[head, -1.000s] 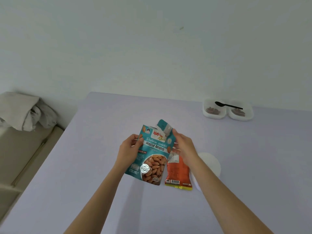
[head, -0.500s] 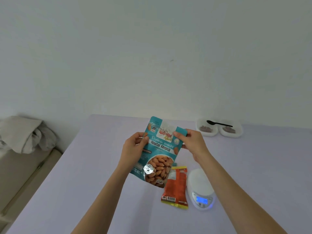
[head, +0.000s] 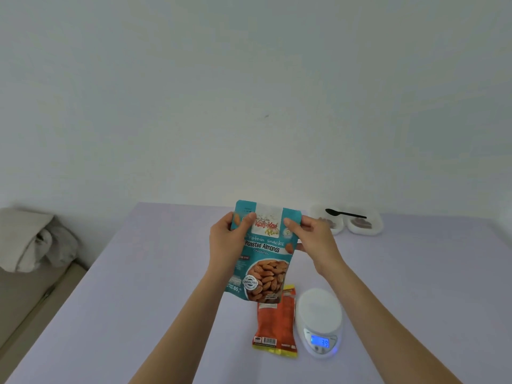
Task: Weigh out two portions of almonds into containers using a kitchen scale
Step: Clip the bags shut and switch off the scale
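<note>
I am viewing the almond pouch (head: 263, 253) being held upright in the air over the table (head: 155, 286). Its printed face is turning toward the camera and its lower edge is hanging above the orange packet (head: 274, 325).

The left hand (head: 225, 243) is pinching the upper left corner, thumb on the front and fingers behind. The right hand (head: 314, 239) is pinching the upper right corner likewise. I am judging this 2-handed hold at the top seam as work on the pouch's mouth; whether opening or closing it, I cannot tell.

The kitchen scale (head: 318, 320) is sitting just beside the orange packet, its blue display reading 39. The 2 white containers (head: 339, 230) are standing side by side near the table's far edge, well apart from the scale. A black spoon (head: 345, 214) is lying across their rims. Their brown contents are showing too small to identify.

Open tabletop is lying either side of the arms. The far edge is running close behind the containers, so I am flagging reaches there for care.
</note>
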